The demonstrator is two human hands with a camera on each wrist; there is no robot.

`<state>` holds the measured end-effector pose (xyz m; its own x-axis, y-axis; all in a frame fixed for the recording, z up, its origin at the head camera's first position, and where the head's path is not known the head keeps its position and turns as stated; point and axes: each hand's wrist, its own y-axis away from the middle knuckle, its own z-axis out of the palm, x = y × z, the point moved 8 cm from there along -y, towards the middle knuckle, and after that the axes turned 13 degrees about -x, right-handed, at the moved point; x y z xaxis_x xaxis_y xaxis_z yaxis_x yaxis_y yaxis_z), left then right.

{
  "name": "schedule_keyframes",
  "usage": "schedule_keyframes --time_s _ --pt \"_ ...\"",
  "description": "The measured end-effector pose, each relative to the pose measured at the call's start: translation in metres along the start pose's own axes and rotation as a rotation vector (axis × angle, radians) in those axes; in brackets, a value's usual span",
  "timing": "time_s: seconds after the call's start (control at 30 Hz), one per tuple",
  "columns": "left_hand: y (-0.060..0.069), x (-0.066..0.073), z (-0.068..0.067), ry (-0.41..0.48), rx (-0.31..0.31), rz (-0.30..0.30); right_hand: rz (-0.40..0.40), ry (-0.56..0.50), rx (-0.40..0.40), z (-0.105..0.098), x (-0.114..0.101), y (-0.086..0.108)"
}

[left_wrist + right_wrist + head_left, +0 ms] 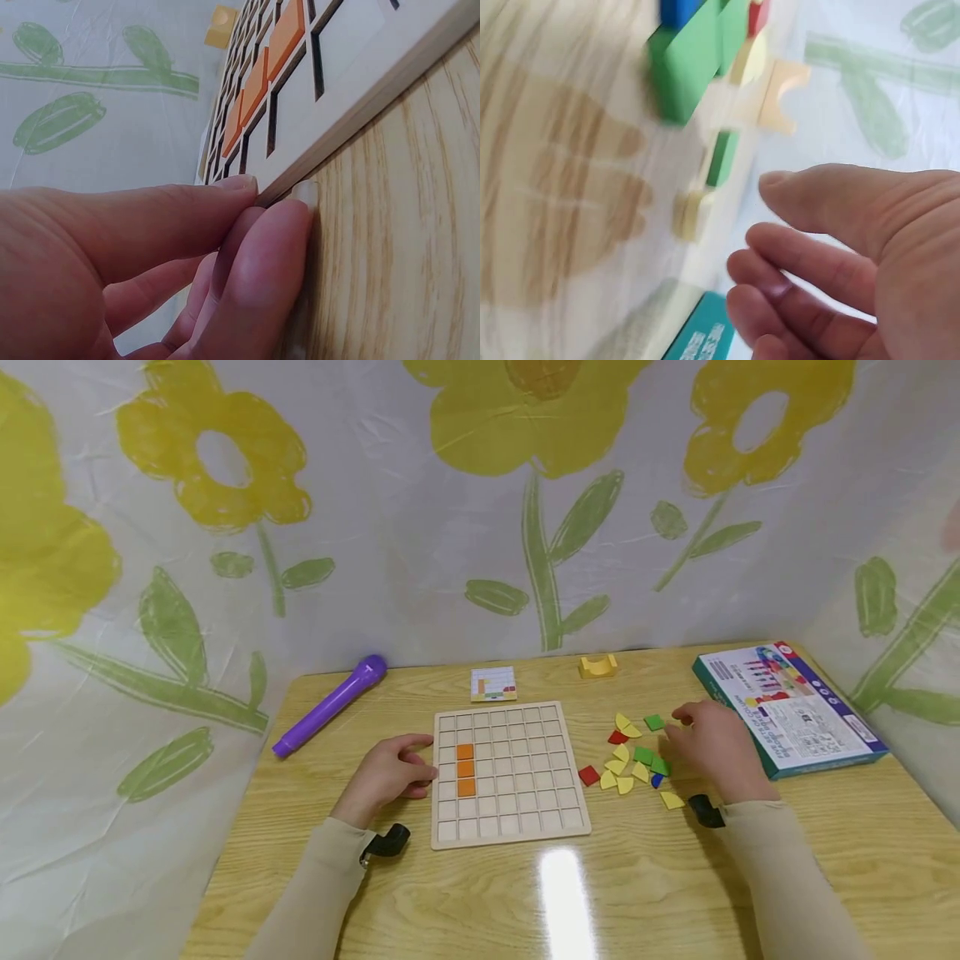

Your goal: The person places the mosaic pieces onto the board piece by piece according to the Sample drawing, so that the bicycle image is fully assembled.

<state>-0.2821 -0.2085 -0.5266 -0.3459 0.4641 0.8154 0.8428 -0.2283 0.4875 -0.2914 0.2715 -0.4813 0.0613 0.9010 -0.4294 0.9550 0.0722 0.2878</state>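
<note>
A light wooden grid board (531, 777) lies on the table, with three orange square tiles (466, 768) in one column near its left side. My left hand (386, 772) pinches the board's left edge, thumb on top and a finger against the side, as the left wrist view shows. Above the table, right of the loose pieces, my right hand (712, 747) hangs with loosely bent fingers and holds nothing. Nearest to it is a single green tile (654, 722). Yellow quarter-round pieces (625, 785), a red tile (588, 775) and a blue piece (657, 781) lie scattered nearby.
Behind the board lies a small pattern card (493, 683). A yellow arch-shaped block (597, 667) stands at the table's back. To the left is a purple microphone-shaped stick (330, 706); a flat game box (791, 710) lies at the right. A flowered sheet (375, 527) hangs behind the table.
</note>
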Motion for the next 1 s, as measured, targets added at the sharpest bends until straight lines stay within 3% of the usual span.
schedule_keyframes --time_s 0.13,1.0 --pt "0.001 0.000 -0.001 0.003 -0.002 0.005 0.040 -0.002 -0.017 0.001 0.013 -0.001" --pt "0.002 -0.001 -0.001 0.018 0.003 0.003 -0.004 -0.040 -0.034 0.003 0.021 -0.011"
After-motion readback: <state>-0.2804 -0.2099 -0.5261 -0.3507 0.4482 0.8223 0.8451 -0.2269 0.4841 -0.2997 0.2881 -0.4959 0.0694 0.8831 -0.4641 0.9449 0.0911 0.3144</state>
